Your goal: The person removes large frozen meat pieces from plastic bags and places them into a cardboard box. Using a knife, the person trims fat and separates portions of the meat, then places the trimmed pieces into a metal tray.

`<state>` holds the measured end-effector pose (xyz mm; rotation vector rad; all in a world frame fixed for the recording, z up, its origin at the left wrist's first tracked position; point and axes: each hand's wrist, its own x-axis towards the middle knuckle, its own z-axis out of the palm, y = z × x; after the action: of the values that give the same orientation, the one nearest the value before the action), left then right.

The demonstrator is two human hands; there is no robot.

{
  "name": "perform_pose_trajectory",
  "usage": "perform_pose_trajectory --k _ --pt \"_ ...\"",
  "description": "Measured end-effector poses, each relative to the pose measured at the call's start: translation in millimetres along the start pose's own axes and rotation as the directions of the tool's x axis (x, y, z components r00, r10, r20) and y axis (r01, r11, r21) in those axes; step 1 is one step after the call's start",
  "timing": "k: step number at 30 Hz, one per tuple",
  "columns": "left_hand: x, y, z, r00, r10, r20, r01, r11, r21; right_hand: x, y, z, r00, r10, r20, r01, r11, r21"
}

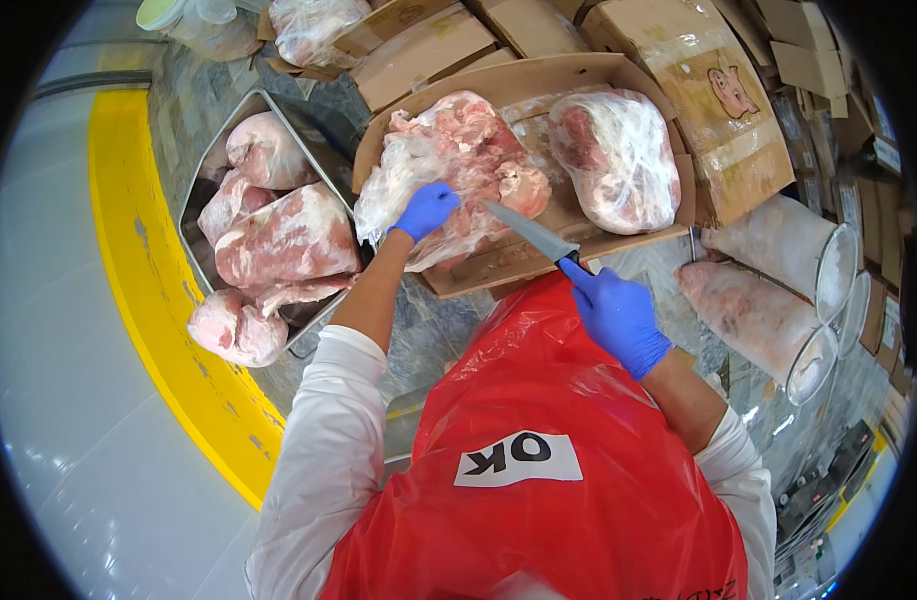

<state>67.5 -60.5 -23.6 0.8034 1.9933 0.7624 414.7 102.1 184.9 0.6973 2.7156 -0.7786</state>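
In my right hand (618,312), gloved in blue, is a knife (531,232) with a black handle. Its blade points up and left, the tip close to a knob of meat (523,188). My left hand (427,211), also blue-gloved, is closed at the near left side of a large raw meat piece (465,132), gripping the clear plastic wrap (386,188) bunched there. That meat lies partly unwrapped in an open cardboard box (558,72). To its right in the same box sits a second meat piece (618,160), still covered in plastic.
A metal bin (193,235) heaped with several raw meat pieces (288,236) stands at left, beside a yellow floor stripe (143,260). Closed cardboard boxes (693,100) crowd the far side. Bagged clear-plastic rolls (753,315) lie at right. A red apron (538,400) covers my front.
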Motion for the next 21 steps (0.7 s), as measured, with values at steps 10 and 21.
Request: perform_pose_trajectory --k 10,21 --pt "-10 6 13 0.992 0.066 -0.106 -0.064 0.998 0.027 53 -42 -45 0.983 -0.169 0.071 0.179 0.972 -0.151" --pt "-1 -13 6 0.987 0.102 -0.125 -0.104 0.995 -0.01 29 56 48 0.982 -0.057 0.18 0.08 0.989 -0.121"
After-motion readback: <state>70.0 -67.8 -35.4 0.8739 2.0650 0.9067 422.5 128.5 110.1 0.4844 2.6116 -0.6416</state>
